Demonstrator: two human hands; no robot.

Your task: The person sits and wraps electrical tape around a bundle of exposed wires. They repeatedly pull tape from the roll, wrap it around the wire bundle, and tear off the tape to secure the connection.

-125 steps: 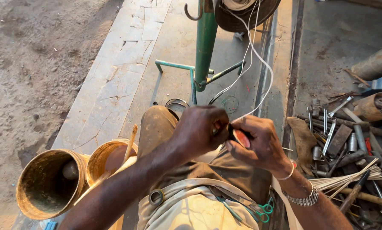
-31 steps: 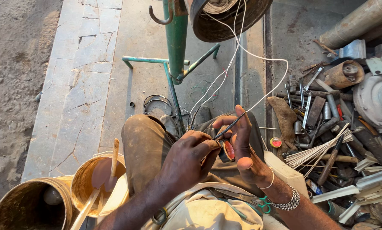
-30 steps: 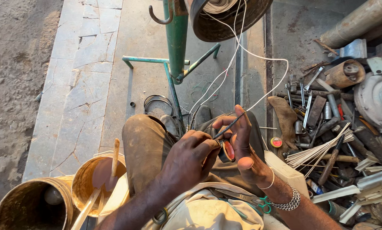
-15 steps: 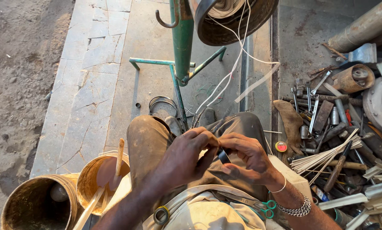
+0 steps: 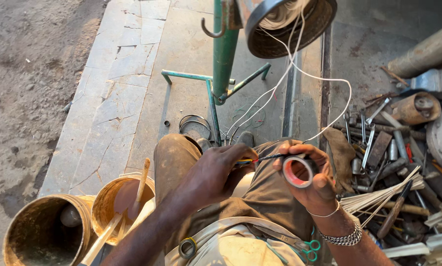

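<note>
My left hand (image 5: 216, 172) pinches a bundle of coloured wires (image 5: 244, 160) over my lap. My right hand (image 5: 312, 184) holds a roll of insulating tape (image 5: 297, 171) with a red core, and a dark strip of tape runs from the roll to the wire bundle. White wires (image 5: 285, 79) lead up from my hands to a round spool (image 5: 290, 22) mounted on a green metal stand (image 5: 225, 54). A metal bracelet sits on my right wrist.
Two dirty buckets (image 5: 43, 231) with sticks stand at lower left. A heap of spanners, metal parts and scrap (image 5: 398, 152) lies at right. Green-handled scissors (image 5: 307, 246) and a small tape roll (image 5: 187, 247) rest on my lap. A metal ring (image 5: 195, 125) lies on the concrete.
My right hand turned the tape roll so its open core faces up and moved it to the right of the wires. The view drifted slightly.
</note>
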